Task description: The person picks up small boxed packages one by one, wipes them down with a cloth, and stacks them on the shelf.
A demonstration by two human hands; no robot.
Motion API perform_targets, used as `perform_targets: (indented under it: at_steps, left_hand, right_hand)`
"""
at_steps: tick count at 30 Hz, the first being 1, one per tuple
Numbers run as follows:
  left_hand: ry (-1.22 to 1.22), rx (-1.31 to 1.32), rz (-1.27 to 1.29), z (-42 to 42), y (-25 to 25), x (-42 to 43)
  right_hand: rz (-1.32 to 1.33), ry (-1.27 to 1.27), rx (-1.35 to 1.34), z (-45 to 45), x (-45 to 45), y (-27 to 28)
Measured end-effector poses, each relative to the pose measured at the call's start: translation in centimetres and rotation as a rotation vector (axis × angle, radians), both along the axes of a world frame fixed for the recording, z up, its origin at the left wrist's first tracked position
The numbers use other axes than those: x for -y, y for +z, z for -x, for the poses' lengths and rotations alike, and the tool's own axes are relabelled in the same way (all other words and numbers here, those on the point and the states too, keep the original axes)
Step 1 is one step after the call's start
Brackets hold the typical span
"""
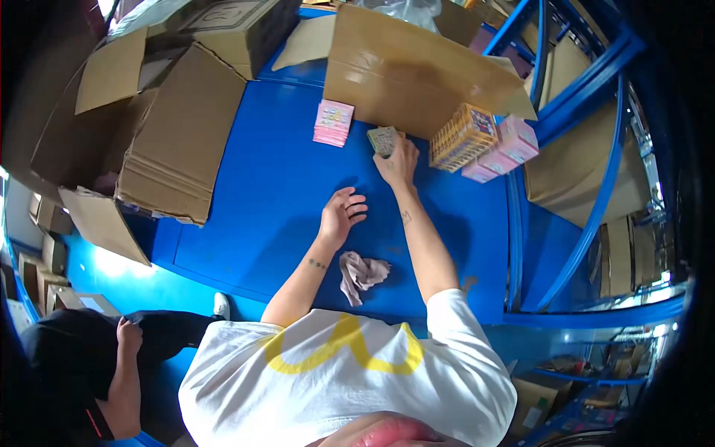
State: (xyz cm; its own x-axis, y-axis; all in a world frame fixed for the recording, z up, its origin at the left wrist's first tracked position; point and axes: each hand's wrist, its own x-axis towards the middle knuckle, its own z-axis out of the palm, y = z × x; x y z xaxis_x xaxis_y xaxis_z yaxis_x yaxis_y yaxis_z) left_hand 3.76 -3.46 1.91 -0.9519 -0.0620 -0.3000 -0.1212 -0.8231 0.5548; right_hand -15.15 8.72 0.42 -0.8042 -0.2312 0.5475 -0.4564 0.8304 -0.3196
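Observation:
My right hand (398, 161) is closed on a small stack of greenish-yellow printed packets (383, 140) at the back of the blue table, near an upright cardboard panel. The fingers hide part of the stack. My left hand (342, 216) hovers over the table, palm turned inward and fingers loosely apart, with nothing in it. Beyond it lies a stack of pink printed packets (333, 122). To the right of my right hand stand a row of orange-yellow boxes (463, 138) and several pink boxes (514, 147). A crumpled greyish-pink cloth (363, 276) rests close to my body.
An open cardboard carton (182, 134) takes up the left of the blue table (287, 160). The cardboard panel (410, 74) lines the back. Blue shelf posts (516, 246) rise on the right. Another person's arm (123, 387) and dark-clothed legs show at lower left.

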Motion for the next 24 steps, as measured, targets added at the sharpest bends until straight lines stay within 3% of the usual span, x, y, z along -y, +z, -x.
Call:
perform_targets:
  at_steps: [5,9,15,22,24]
  left_hand:
    - [-0.013,-0.029,-0.002,0.4,-1.2,-0.1]
    - [0.057,-0.042,-0.041,0.6,0.0,-0.6]
    - [0.127,-0.167,-0.240,0.2,2.4,-0.1]
    - [0.076,-0.287,-0.511,0.7,1.0,0.9]
    - [0.065,-0.304,-0.556,0.8,1.2,1.1]
  right_hand:
    - [0.081,0.083,0.085,-0.1,-0.9,0.9]
    - [0.303,0.146,0.196,-6.6,-0.5,4.7]
    - [0.298,0.371,0.252,-17.8,0.9,4.8]
    - [0.303,0.408,0.132,-21.5,-2.1,5.4]
    - [0.150,0.465,0.159,-23.3,-3.1,4.8]
